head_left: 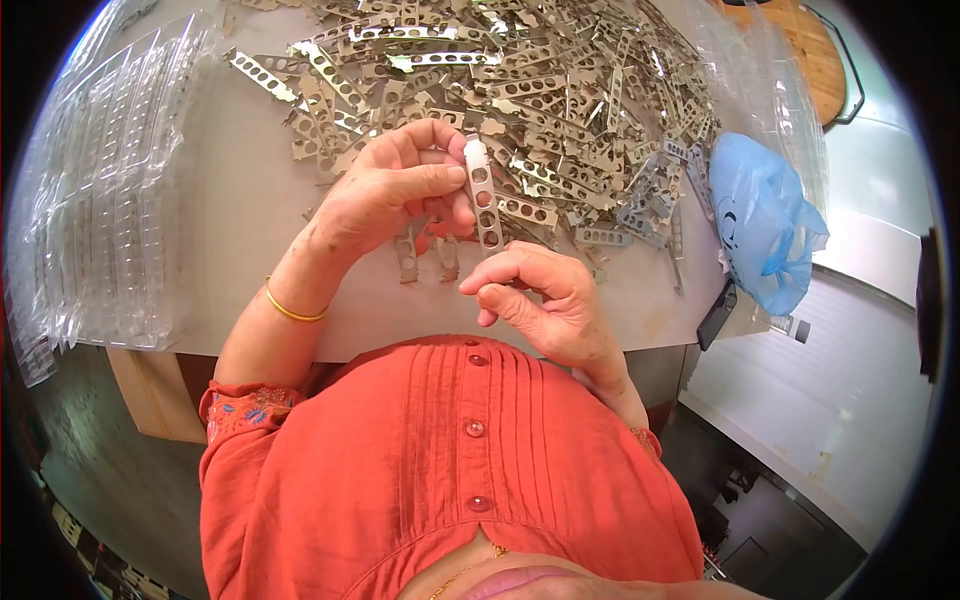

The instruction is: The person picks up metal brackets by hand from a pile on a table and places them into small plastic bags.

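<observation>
A perforated metal strip (485, 205) with a row of round holes stands nearly upright in the image, a small white piece (475, 153) at its top end. My left hand (405, 185) pinches the strip near that upper end between thumb and fingers. Close to the strip's lower end is my right hand (540, 300), its thumb and index finger close together; whether anything small is between them cannot be made out. Beyond both hands lies a large heap of similar metal strips (560, 110), and a few of them lie just below my left hand.
Stacked clear plastic trays (110, 190) cover the table's left side. A blue plastic bag (765, 225) sits at the right, with a dark phone-like object (716, 315) below it. More clear plastic (765, 90) lies at the back right, beside a round wooden stool (800, 55).
</observation>
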The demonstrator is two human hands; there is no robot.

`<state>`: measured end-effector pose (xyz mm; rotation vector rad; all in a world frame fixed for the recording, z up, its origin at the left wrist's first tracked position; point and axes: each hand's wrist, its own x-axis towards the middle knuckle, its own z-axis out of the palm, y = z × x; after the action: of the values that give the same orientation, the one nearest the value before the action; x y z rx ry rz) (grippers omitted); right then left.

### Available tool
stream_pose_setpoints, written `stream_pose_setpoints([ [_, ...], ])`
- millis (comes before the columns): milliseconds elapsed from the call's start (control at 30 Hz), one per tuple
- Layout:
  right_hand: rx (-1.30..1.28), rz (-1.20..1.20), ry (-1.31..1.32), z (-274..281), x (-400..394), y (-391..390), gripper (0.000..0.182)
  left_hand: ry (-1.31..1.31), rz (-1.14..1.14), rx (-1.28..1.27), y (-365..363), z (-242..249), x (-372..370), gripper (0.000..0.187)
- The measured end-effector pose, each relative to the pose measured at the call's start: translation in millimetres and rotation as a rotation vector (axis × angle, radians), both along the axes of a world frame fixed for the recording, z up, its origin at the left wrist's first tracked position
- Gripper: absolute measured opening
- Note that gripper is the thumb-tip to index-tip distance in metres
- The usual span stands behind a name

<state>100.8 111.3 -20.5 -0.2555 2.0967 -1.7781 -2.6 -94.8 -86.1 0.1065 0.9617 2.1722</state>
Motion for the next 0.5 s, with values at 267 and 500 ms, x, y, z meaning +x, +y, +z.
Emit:
stream_pose_setpoints([
  [267,-0.005,-0.004,-0.007,-1.3,-1.0,-1.3,0.008,0.024,-0.012,-0.007,-1.4,-2.0,-1.3,0.016],
  [500,-0.012,-0.004,-0.007,-3.5,0.2,-1.1,0.008,0.014,-0.010,-0.008,-1.2,-3.9,-0.7,0.015],
])
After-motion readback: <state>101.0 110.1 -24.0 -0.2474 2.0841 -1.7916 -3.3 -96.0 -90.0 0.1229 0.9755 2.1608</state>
